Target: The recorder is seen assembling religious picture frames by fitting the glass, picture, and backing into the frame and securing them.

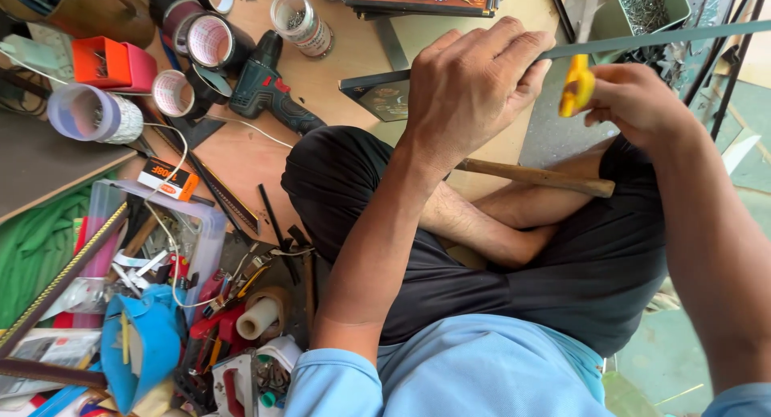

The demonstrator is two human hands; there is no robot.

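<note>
This is a small craft workshop. Left of the left hand [470, 83] a cordless drill [269, 91] and tape rolls [197, 43] lie on the wooden surface [241, 156]. Below them is a heap of hand tools [233, 296], and above the right hand [634, 104] a box of nails [646, 7].

Bare floor [241, 156] lay open between the drill [265, 87] and the knee [329, 168]. Tape rolls [205, 39] crowded the far left; a heaped tool tray [205, 224] blocked the near left. A hammer [534, 176] crossed the lap.
</note>
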